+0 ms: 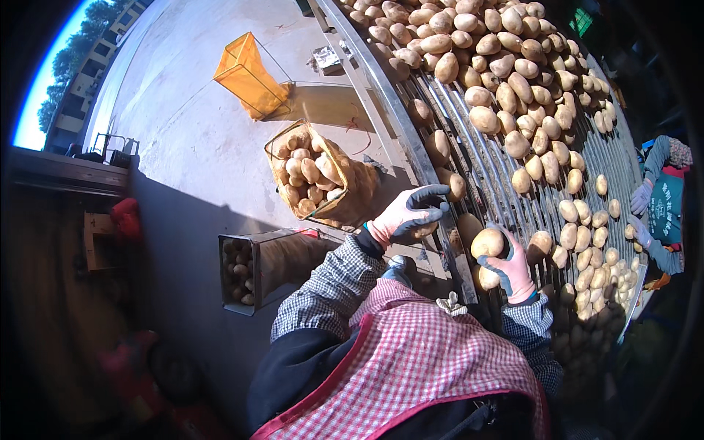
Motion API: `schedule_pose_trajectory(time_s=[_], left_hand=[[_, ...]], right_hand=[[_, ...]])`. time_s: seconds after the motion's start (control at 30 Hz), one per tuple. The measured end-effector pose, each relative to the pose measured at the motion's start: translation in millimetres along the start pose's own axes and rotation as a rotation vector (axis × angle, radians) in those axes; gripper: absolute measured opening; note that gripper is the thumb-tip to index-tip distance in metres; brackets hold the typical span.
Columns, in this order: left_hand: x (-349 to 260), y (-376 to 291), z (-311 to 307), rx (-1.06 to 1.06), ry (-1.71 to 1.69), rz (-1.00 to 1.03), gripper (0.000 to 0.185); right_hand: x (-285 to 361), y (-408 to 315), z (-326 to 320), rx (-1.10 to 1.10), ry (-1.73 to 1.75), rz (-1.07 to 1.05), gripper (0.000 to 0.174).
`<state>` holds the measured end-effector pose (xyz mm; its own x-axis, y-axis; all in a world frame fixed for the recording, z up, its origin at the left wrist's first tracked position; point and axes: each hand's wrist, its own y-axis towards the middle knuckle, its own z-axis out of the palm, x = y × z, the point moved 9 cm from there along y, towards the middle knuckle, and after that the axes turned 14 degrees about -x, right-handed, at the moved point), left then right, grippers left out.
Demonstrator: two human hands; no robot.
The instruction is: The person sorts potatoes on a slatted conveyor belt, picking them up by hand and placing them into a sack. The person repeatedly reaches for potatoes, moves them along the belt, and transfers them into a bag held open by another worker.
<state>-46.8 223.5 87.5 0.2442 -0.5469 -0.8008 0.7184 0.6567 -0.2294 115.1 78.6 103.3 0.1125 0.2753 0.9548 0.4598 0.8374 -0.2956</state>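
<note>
A pink glove with grey fingers covers my left hand (413,213), which is over the metal side rail (379,82) of a slatted roller table; its thumb and fingers are apart, and a potato (423,230) shows just below the palm, partly hidden. Whether the hand grips it is unclear. On the slats, my right hand (506,261), gloved alike, is closed around a pale potato (487,243), with another potato (488,278) directly below. Many loose potatoes (520,88) lie heaped on the upper part of the slats.
Left of the rail, a framed mesh bag (360,184) full of potatoes stands on the concrete floor. Near it are an orange mesh bag (258,82) on a frame and a third bag (286,256) holding potatoes. Across the slats a co-worker (665,206) in gloves reaches toward potatoes.
</note>
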Motion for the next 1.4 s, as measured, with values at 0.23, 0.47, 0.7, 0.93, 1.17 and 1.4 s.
schedule_pose_trajectory(time_s=[0.23, 0.47, 0.7, 0.93, 1.17, 1.4], left_hand=[[18, -46, 25, -0.059, 0.123, -0.003, 0.076], [24, -75, -15, -0.173, -0.104, 0.003, 0.066], [64, -80, -193, -0.680, -0.422, 0.016, 0.048], [18, -78, -280, -0.938, 0.027, -0.022, 0.057], [19, -49, -91, -0.277, -0.125, -0.004, 0.080], [38, -44, -217, -0.552, -0.525, -0.085, 0.051]], right_hand=[[36, 7, 71, 0.219, -0.272, -0.240, 0.070], [13, 6, 111, 0.305, 0.012, -0.063, 0.046], [-31, 20, 130, 0.310, 0.531, 0.405, 0.048], [-42, 52, 131, -0.009, 0.445, 0.219, 0.043], [-15, 50, 158, 0.029, -0.153, -0.335, 0.048], [-26, 25, 133, 0.092, 0.501, 0.244, 0.067]])
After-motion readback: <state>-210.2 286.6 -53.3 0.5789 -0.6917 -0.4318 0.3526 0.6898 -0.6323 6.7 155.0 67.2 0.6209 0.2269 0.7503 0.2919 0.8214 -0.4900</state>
